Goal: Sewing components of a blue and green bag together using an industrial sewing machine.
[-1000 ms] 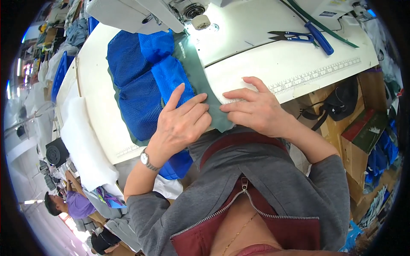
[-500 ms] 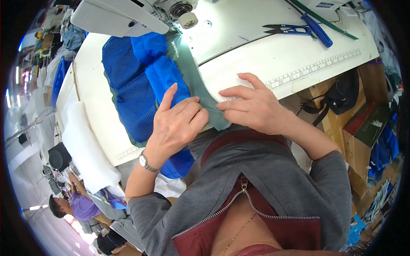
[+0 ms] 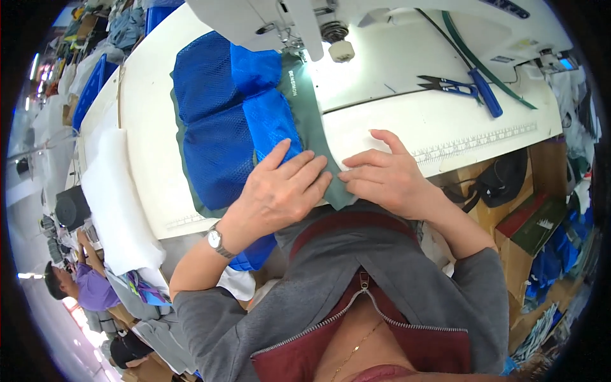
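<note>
My left hand rests open on a piece of dark blue mesh, bright blue fabric and grey-green fabric, its fingers on the lower part of the bright blue and grey-green layers. My right hand is open beside it, fingers apart and bent, fingertips at the grey-green fabric's right edge, little finger lifted. The fabric's far end lies at the needle area of a white sewing machine, under its lamp, on the white table.
Blue-handled snips and tool and a green strip lie right. A printed ruler runs along the edge. White padding lies left. A person in purple works at lower left. Cardboard boxes stand right.
The view has shifted, showing more of the machine. My left hand's fingers lie straighter on the fabric. My right hand stays at the grey-green edge.
</note>
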Demonstrator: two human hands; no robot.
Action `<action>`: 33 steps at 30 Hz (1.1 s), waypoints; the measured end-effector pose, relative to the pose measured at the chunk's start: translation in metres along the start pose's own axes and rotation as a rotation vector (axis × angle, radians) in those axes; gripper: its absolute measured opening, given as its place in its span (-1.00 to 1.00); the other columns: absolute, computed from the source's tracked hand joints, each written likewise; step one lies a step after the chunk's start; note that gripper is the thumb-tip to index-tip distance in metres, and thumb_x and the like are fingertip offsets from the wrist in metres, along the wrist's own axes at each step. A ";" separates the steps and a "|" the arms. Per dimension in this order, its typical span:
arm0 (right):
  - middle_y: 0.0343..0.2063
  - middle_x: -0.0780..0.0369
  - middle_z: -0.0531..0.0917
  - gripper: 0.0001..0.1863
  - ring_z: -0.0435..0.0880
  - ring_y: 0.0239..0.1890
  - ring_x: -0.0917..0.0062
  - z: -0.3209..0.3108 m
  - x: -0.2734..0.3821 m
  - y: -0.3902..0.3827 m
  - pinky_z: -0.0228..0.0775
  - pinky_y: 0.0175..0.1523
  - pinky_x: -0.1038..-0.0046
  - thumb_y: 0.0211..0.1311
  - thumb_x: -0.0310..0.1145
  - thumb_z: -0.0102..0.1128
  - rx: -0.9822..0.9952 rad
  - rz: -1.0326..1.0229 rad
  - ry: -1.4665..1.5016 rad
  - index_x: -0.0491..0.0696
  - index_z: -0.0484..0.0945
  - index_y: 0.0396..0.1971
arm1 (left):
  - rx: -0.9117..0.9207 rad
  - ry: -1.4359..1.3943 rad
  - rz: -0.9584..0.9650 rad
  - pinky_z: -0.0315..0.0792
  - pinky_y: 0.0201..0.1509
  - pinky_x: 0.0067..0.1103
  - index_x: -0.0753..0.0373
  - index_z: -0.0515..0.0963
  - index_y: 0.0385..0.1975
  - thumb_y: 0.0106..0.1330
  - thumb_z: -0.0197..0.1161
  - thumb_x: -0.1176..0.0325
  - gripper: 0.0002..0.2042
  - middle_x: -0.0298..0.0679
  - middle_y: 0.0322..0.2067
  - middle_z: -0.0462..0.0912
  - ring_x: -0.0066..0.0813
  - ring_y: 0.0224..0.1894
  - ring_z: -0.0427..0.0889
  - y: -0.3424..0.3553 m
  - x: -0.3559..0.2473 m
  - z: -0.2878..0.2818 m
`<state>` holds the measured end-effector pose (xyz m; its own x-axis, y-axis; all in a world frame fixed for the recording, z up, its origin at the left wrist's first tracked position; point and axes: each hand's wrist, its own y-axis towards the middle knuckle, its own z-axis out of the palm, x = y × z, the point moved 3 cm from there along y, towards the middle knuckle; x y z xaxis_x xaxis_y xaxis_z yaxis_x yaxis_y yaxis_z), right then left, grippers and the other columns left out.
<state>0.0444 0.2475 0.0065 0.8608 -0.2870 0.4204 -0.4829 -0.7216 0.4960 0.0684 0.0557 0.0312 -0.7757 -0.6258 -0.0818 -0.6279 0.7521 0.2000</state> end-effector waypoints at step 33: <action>-0.24 0.42 0.70 -0.91 0.63 0.02 0.60 -0.021 -0.009 0.004 0.20 0.29 0.14 -0.04 -0.39 0.30 0.233 -0.024 -0.037 0.07 0.57 -0.49 | -0.080 -0.024 0.084 0.40 -0.06 -0.45 0.34 0.64 -0.28 0.01 0.21 0.38 -0.72 -0.09 -0.12 0.62 -0.31 -0.15 0.56 0.014 -0.001 0.003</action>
<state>0.0314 0.2597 0.0207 0.8787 -0.2878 0.3808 -0.4159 -0.8532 0.3147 0.0601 0.0673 0.0314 -0.8274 -0.5553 -0.0843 -0.5540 0.7823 0.2848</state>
